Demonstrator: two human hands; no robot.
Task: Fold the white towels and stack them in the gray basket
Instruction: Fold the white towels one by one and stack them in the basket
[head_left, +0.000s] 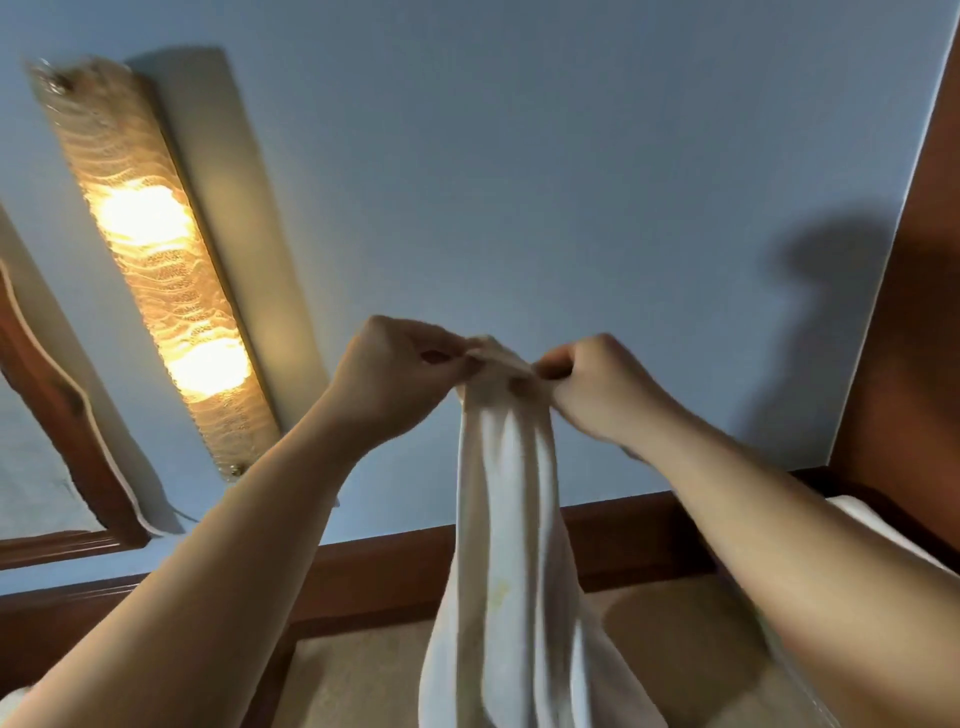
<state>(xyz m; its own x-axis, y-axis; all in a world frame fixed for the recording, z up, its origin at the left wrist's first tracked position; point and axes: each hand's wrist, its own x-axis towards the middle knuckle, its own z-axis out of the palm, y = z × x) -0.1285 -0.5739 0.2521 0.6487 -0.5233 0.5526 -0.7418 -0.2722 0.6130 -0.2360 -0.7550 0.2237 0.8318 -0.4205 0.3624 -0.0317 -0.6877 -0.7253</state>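
Observation:
A white towel (511, 530) hangs in long vertical folds down the middle of the head view, held up in front of a blue wall. My left hand (400, 371) pinches its top edge from the left. My right hand (592, 382) pinches the same top edge from the right, the two hands almost touching. The towel's lower end runs out of the frame at the bottom. The gray basket is not in view.
A lit wall lamp (150, 260) hangs at the left beside a wood-framed mirror (62, 415). A dark wooden rail (374, 566) runs along the wall's foot. A wooden panel (914, 332) stands at the right, with another white cloth (883, 530) below it.

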